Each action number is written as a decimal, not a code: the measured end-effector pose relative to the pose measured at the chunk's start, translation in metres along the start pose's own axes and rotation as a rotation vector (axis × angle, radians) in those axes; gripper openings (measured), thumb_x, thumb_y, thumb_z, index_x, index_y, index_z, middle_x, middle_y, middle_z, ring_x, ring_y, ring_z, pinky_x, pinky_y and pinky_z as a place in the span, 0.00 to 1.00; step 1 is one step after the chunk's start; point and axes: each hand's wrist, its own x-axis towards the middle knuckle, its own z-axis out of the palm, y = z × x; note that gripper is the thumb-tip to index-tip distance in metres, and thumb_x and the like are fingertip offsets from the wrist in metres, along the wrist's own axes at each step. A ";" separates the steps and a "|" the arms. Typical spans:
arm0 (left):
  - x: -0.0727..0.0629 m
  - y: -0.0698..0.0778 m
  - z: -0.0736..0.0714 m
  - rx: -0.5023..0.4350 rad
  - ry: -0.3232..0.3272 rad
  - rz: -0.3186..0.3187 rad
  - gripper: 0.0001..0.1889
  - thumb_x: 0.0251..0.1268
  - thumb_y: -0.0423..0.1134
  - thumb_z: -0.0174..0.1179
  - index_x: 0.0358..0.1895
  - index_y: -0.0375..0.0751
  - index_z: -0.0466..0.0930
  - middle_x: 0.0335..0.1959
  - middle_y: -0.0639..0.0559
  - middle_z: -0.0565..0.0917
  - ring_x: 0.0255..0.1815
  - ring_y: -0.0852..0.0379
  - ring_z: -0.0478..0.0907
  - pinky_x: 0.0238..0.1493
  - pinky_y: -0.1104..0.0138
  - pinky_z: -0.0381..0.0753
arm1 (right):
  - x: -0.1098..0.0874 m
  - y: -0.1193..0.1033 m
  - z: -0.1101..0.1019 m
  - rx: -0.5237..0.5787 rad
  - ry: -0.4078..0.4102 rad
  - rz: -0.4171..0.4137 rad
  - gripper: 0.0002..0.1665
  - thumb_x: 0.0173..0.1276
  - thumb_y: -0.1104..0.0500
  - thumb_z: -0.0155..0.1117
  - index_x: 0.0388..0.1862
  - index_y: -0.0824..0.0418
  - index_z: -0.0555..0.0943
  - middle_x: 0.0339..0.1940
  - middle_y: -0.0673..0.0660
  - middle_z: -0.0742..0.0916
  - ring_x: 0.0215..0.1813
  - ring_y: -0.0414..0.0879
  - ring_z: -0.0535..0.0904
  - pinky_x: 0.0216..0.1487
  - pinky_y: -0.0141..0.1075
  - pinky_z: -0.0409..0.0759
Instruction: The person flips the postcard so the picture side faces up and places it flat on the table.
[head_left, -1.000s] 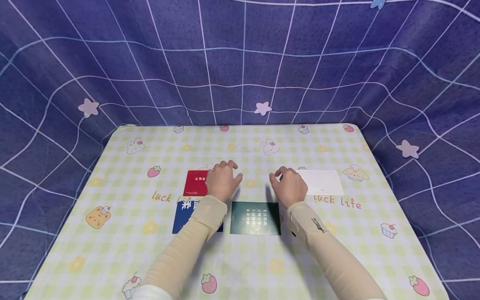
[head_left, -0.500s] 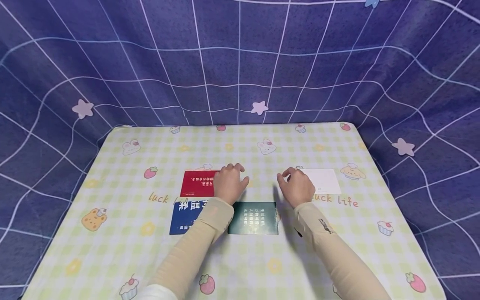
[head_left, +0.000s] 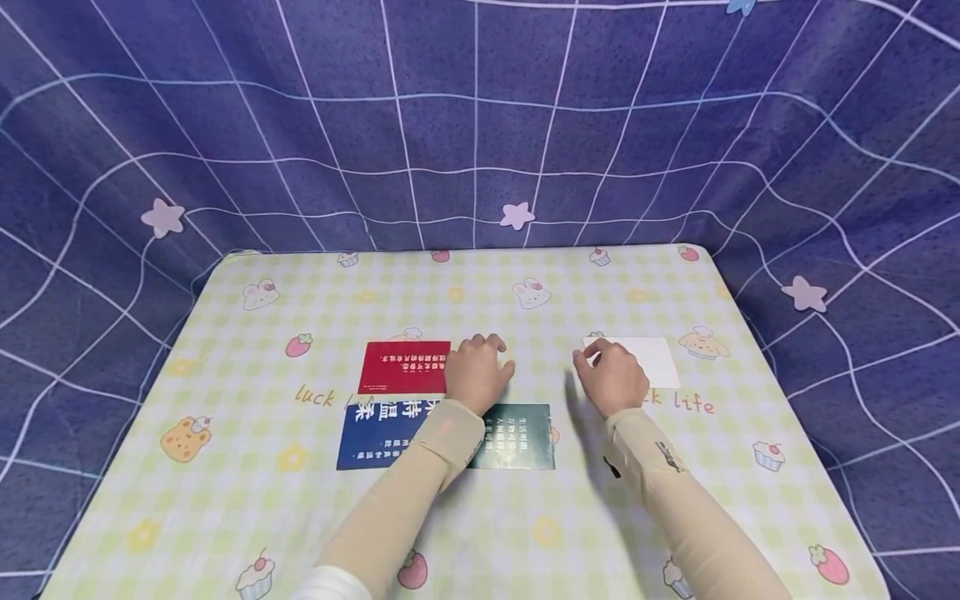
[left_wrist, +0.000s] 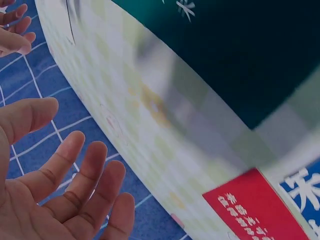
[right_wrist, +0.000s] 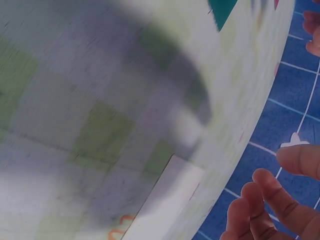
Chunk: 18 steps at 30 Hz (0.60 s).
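My left hand hovers above the table between a red card and a green card, its fingers loosely bent and holding nothing. Its wrist and sleeve cover part of the green card and the right end of a blue card. My right hand is raised beside a white card, hiding its left part. In the right wrist view the thumb and fingers stand apart with nothing between them. The left wrist view shows the left fingers spread above the cloth, near the red card.
A pale green checked tablecloth with cartoon prints covers the table. Behind and beside it hangs a dark blue curtain with white grid lines and stars. Lettering reading "luck life" is printed on the cloth.
Both hands have moved to the right in the head view. More of the red and blue cards shows now, while the left sleeve covers part of the green card. The cards lie as before.
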 end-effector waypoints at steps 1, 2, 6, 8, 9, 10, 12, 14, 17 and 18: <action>0.000 0.001 0.001 -0.003 -0.005 -0.001 0.15 0.66 0.48 0.69 0.50 0.44 0.86 0.43 0.45 0.87 0.45 0.45 0.83 0.46 0.53 0.81 | 0.000 0.002 -0.001 0.001 0.002 0.001 0.17 0.71 0.45 0.62 0.40 0.58 0.86 0.34 0.57 0.88 0.31 0.56 0.82 0.30 0.51 0.78; 0.000 0.003 0.001 -0.006 -0.011 -0.001 0.15 0.66 0.48 0.68 0.50 0.44 0.86 0.43 0.45 0.87 0.46 0.45 0.83 0.47 0.53 0.81 | 0.000 0.004 -0.002 0.001 0.003 0.003 0.17 0.72 0.46 0.62 0.40 0.58 0.85 0.33 0.58 0.87 0.31 0.57 0.82 0.29 0.51 0.78; -0.001 0.008 0.004 -0.015 -0.032 0.003 0.16 0.67 0.48 0.68 0.51 0.44 0.85 0.44 0.45 0.86 0.46 0.46 0.83 0.48 0.53 0.80 | 0.000 0.010 -0.005 0.001 0.011 0.021 0.17 0.72 0.46 0.62 0.40 0.58 0.85 0.33 0.58 0.87 0.31 0.57 0.82 0.29 0.52 0.77; -0.001 0.011 0.006 -0.019 -0.042 0.003 0.16 0.67 0.48 0.67 0.52 0.44 0.85 0.45 0.45 0.86 0.47 0.46 0.83 0.48 0.54 0.80 | 0.000 0.013 -0.005 -0.001 0.012 0.031 0.17 0.72 0.46 0.62 0.40 0.58 0.85 0.33 0.58 0.87 0.31 0.57 0.82 0.30 0.52 0.77; -0.001 0.012 0.007 -0.021 -0.043 0.004 0.16 0.67 0.48 0.67 0.52 0.44 0.85 0.45 0.45 0.86 0.46 0.46 0.83 0.48 0.54 0.80 | 0.000 0.014 -0.006 0.000 0.011 0.035 0.17 0.72 0.46 0.62 0.41 0.59 0.85 0.33 0.58 0.87 0.31 0.57 0.82 0.30 0.52 0.77; -0.001 0.014 0.008 -0.021 -0.046 0.003 0.16 0.67 0.48 0.67 0.52 0.44 0.85 0.45 0.45 0.86 0.46 0.46 0.83 0.48 0.54 0.80 | 0.001 0.015 -0.006 0.000 0.010 0.041 0.17 0.72 0.46 0.62 0.41 0.58 0.85 0.33 0.57 0.87 0.31 0.57 0.82 0.30 0.51 0.77; -0.001 0.017 0.009 -0.021 -0.048 0.007 0.16 0.67 0.48 0.67 0.52 0.44 0.85 0.45 0.45 0.86 0.46 0.46 0.83 0.48 0.54 0.80 | 0.001 0.018 -0.007 0.003 0.005 0.047 0.17 0.73 0.46 0.62 0.41 0.58 0.85 0.33 0.58 0.87 0.30 0.56 0.81 0.30 0.51 0.77; -0.001 0.021 0.010 -0.020 -0.054 0.010 0.16 0.67 0.48 0.68 0.51 0.44 0.85 0.45 0.46 0.86 0.47 0.46 0.83 0.48 0.54 0.80 | 0.001 0.021 -0.009 0.006 -0.003 0.049 0.17 0.73 0.46 0.61 0.42 0.59 0.85 0.34 0.58 0.87 0.30 0.56 0.81 0.29 0.50 0.77; -0.001 0.028 0.012 -0.021 -0.058 0.015 0.16 0.67 0.48 0.68 0.51 0.44 0.85 0.45 0.46 0.86 0.47 0.47 0.83 0.48 0.54 0.80 | 0.002 0.027 -0.012 0.008 -0.007 0.059 0.17 0.73 0.46 0.60 0.42 0.59 0.84 0.34 0.59 0.87 0.31 0.56 0.81 0.30 0.50 0.77; -0.001 0.030 0.013 -0.017 -0.058 0.015 0.15 0.67 0.48 0.68 0.51 0.44 0.85 0.45 0.46 0.86 0.46 0.47 0.83 0.48 0.54 0.80 | 0.002 0.029 -0.013 0.008 -0.009 0.063 0.18 0.73 0.46 0.60 0.42 0.59 0.84 0.35 0.59 0.87 0.31 0.57 0.82 0.30 0.51 0.77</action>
